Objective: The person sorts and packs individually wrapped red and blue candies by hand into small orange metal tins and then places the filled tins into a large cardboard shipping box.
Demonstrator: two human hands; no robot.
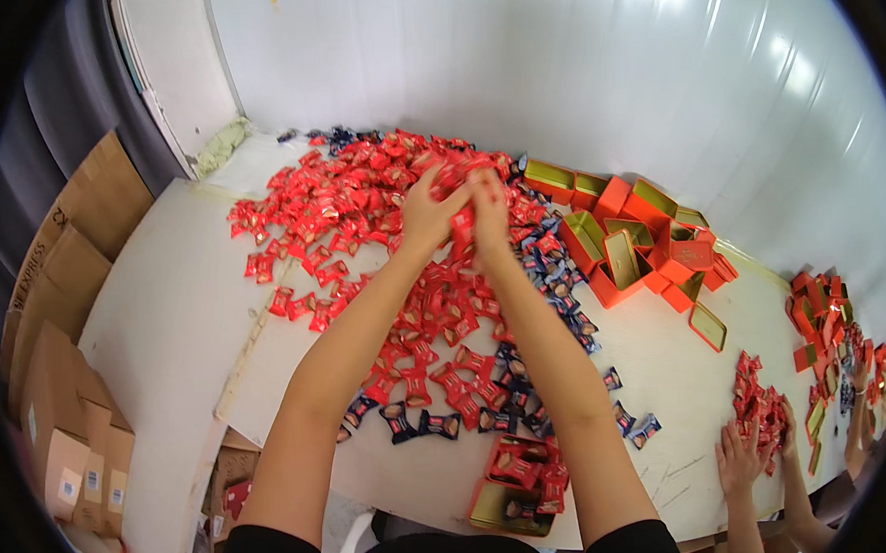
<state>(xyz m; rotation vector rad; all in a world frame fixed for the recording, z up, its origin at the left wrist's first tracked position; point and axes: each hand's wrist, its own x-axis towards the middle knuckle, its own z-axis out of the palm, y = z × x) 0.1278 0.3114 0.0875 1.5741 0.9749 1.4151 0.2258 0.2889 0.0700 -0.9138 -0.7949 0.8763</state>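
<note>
Both my arms reach to the far part of a heap of red-wrapped candies (357, 189) on the white table. My left hand (433, 208) and my right hand (488, 211) are close together, cupped around a blurred bunch of red candies (454, 173). Dark blue-wrapped candies (556, 271) run along the heap's right side and lie scattered near the front. Close to my body is a red tin box (490, 459) with red candies in it. A gold-lined tin lid (495, 508) lies against it, with a dark blue candy inside.
Open red tins with gold insides (615, 285) are piled at the back right, near a loose lid (708, 326). Another person's hands (738, 457) gather red candies at the right, with more tins (817, 311) beyond. Cardboard boxes (68, 407) stand at the left. A pale wall (499, 69) bounds the table.
</note>
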